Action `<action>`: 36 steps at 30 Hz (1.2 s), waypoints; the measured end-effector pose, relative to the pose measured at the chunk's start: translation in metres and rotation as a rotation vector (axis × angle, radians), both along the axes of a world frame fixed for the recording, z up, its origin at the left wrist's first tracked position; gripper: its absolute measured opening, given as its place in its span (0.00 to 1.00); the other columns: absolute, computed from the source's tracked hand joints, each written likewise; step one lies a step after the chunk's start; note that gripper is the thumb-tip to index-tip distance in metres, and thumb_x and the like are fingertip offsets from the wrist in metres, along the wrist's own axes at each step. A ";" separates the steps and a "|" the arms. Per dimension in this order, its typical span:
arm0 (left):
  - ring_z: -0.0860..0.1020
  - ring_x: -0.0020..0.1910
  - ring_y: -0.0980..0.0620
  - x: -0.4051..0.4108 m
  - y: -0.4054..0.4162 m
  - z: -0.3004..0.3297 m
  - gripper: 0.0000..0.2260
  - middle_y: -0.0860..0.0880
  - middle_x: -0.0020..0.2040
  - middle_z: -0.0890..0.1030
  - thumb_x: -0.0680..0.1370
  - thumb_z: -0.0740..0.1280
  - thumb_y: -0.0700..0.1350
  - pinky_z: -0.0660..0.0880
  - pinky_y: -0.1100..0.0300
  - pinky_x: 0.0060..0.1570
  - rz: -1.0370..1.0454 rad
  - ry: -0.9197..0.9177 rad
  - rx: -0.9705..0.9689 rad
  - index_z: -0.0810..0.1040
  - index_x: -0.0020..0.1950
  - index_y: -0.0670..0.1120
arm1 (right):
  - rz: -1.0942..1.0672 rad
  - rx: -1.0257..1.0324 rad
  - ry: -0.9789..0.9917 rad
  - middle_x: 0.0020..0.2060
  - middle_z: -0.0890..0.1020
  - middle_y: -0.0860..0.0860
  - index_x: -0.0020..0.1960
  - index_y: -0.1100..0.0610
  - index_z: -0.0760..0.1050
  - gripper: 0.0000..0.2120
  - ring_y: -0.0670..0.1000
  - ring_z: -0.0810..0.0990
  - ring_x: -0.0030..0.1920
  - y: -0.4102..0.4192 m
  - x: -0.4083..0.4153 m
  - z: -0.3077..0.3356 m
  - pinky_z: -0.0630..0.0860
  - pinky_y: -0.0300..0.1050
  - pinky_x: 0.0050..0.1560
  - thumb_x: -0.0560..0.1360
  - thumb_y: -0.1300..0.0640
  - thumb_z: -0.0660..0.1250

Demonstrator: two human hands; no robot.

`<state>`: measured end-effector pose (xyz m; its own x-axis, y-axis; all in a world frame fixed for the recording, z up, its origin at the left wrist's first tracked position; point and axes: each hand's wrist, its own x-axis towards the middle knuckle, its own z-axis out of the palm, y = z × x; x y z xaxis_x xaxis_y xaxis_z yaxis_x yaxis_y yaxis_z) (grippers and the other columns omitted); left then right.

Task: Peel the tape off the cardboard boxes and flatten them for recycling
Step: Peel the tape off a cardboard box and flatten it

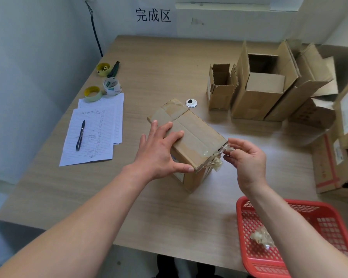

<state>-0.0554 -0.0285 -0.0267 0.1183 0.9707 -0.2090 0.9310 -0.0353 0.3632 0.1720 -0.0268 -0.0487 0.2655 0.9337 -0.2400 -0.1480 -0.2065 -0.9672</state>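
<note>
Cardboard is what I am working on: a small sealed cardboard box (189,137) sits near the middle of the wooden table (149,67), turned at a slant; my left hand (161,149) lies flat on its top with the fingers spread out straight, pressing down so the box will not slide when I pull; my right hand (247,157) pinches the loose end of the clear tape (217,162) at the near right corner, so I think I am in the middle of peeling it off. Brown and a bit worn, the box has shiny tape running along the top seam and across the far end; at my corner the tape is crumpled and lifted away from the card; the flaps are not open yet, so flattening comes later.

Close by my right arm is a red plastic basket (247,247) with a wad of old tape (261,236) in it, handy for dropping this piece in too; open boxes (259,93) stand at the far right; tape rolls (112,86), lined papers (92,149) and a pen (80,135) lie to the left.
</note>
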 end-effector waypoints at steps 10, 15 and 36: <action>0.39 0.80 0.47 0.001 0.008 0.000 0.49 0.55 0.80 0.52 0.59 0.72 0.74 0.48 0.35 0.75 -0.001 -0.005 0.009 0.61 0.76 0.62 | -0.108 0.027 -0.079 0.44 0.85 0.48 0.28 0.54 0.76 0.13 0.54 0.84 0.50 -0.021 -0.018 -0.007 0.80 0.54 0.52 0.69 0.65 0.64; 0.40 0.80 0.47 0.002 0.013 0.003 0.48 0.56 0.79 0.52 0.59 0.72 0.74 0.47 0.34 0.75 -0.004 -0.015 -0.003 0.61 0.76 0.62 | -0.010 0.179 -0.152 0.53 0.85 0.51 0.27 0.55 0.72 0.10 0.52 0.82 0.56 -0.062 -0.029 -0.015 0.77 0.57 0.61 0.67 0.62 0.61; 0.42 0.80 0.44 0.004 0.021 0.008 0.48 0.54 0.79 0.54 0.60 0.71 0.75 0.49 0.33 0.74 -0.033 0.010 0.004 0.62 0.76 0.60 | -0.036 -0.196 -0.016 0.34 0.75 0.57 0.55 0.59 0.81 0.11 0.54 0.75 0.35 -0.058 -0.044 -0.013 0.78 0.52 0.43 0.74 0.68 0.69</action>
<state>-0.0518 -0.0079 -0.0192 0.1486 0.9670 -0.2068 0.9330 -0.0678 0.3535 0.1278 -0.0844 -0.0617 0.3032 0.8592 -0.4121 -0.1434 -0.3864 -0.9111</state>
